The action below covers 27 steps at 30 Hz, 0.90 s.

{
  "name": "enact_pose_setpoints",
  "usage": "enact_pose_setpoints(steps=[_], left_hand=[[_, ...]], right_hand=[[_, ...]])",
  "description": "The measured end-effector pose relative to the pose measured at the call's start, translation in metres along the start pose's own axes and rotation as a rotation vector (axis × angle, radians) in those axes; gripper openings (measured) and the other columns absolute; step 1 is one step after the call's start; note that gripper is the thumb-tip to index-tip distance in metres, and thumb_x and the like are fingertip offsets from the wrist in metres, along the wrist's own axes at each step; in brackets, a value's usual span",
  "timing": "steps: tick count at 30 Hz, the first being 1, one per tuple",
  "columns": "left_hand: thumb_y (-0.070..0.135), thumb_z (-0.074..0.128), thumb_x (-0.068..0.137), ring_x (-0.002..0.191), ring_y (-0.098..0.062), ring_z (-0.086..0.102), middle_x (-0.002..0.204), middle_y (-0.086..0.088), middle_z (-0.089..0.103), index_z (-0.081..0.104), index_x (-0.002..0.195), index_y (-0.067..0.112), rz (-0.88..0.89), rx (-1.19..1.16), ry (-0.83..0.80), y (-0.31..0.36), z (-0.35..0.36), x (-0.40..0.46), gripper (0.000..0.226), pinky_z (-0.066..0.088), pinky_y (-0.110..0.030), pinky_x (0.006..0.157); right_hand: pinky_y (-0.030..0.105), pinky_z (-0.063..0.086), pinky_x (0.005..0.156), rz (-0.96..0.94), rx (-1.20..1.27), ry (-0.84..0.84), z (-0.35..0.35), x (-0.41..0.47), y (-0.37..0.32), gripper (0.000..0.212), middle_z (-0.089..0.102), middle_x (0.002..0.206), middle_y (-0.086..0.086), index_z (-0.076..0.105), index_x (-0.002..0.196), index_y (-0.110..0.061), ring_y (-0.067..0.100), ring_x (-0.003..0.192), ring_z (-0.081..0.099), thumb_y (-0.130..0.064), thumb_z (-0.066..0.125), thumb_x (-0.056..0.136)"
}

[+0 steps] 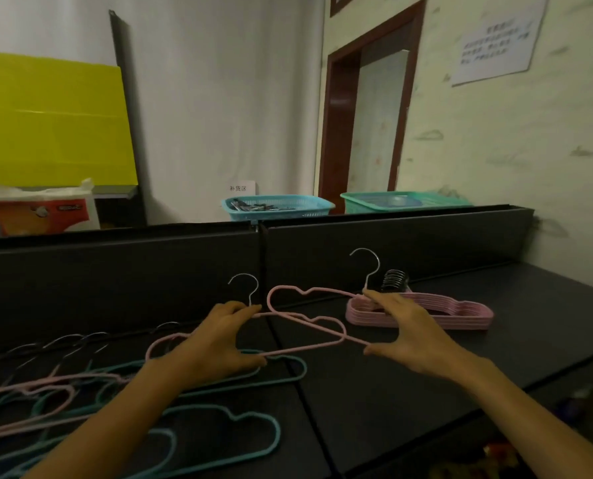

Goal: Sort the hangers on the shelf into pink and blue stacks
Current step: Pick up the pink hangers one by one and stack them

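two pink hangers, thin flocked-looking wire with cloud-shaped ends and bright metal hooks, hang just above the black shelf at centre frame, one in each hand. the left hand, at about 9 o'clock from the pair, curls its fingers round the nearer hanger, thumb at the base of the hook and lower fingers under the bottom bar. the right hand, at 3 o'clock, spans the farther hanger in a wide pinch, forefinger at the neck of the hook and thumb on the lower bar, the other fingers loosely spread. the frames overlap, one cloud end threaded across the other.

just beyond the right hand, at 2 o'clock, lies the pink stack, squared flat with hooks bunched at the back. at 7 o'clock sprawls the unsorted pile, pink and blue hangers interlaced, dark hooks fanned toward the rear wall.

the risk, by the look of it, lies in that overlap: pulled apart carelessly, the hangers could snag and twist out of a light pinch, or a hook could catch the stack and knock it askew. no blue stack shows yet.

behind the shelf's back wall stand a blue basket and a green basket.
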<state>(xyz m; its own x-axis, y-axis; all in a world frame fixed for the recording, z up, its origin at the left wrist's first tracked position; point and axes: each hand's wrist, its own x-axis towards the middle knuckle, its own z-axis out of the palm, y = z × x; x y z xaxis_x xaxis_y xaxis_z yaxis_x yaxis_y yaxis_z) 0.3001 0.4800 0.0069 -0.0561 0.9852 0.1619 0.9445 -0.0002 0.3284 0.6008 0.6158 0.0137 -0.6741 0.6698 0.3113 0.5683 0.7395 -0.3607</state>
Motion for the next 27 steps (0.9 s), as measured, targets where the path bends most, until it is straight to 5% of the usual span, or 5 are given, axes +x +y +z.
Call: enact_pose_setpoints(steps=[8, 12, 18, 27], left_hand=[[0.049, 0.072, 0.074, 0.132, -0.01, 0.025, 0.147, 0.006, 0.024, 0.026, 0.145, 0.034, 0.083, -0.019, -0.017, 0.091, 0.054, 0.087, 0.086, 0.029, -0.027, 0.107], [0.049, 0.071, 0.077, 0.135, -0.011, 0.025, 0.149, 0.005, 0.025, 0.026, 0.144, 0.036, 0.112, 0.013, 0.011, 0.136, 0.08, 0.13, 0.082, 0.029, -0.027, 0.108], [0.05, 0.067, 0.079, 0.138, -0.013, 0.024, 0.152, 0.006, 0.026, 0.027, 0.145, 0.034, 0.077, 0.072, 0.025, 0.179, 0.104, 0.177, 0.079, 0.024, -0.033, 0.111], [0.049, 0.066, 0.081, 0.135, -0.011, 0.028, 0.15, 0.006, 0.028, 0.03, 0.143, 0.032, 0.082, 0.003, -0.015, 0.209, 0.122, 0.214, 0.074, 0.028, -0.031, 0.109]], right_hand=[[0.032, 0.043, 0.103, -0.007, 0.062, 0.143, -0.067, -0.013, 0.111, 0.082, 0.044, 0.127, -0.021, 0.036, 0.138, -0.041, 0.002, 0.118, 0.047, -0.04, 0.082, 0.07], [0.032, 0.031, 0.112, 0.028, 0.002, 0.151, -0.091, -0.014, 0.172, 0.082, 0.039, 0.147, -0.008, 0.034, 0.14, -0.044, 0.011, 0.136, 0.036, -0.034, 0.081, 0.074], [0.016, 0.021, 0.106, 0.047, 0.014, 0.123, -0.114, -0.015, 0.228, 0.08, 0.033, 0.137, -0.023, 0.031, 0.139, -0.045, -0.007, 0.128, 0.024, -0.034, 0.079, 0.076], [0.033, 0.024, 0.115, 0.106, 0.027, 0.117, -0.127, -0.015, 0.273, 0.081, 0.03, 0.154, -0.006, 0.032, 0.145, -0.037, 0.012, 0.143, 0.024, -0.034, 0.077, 0.077]])
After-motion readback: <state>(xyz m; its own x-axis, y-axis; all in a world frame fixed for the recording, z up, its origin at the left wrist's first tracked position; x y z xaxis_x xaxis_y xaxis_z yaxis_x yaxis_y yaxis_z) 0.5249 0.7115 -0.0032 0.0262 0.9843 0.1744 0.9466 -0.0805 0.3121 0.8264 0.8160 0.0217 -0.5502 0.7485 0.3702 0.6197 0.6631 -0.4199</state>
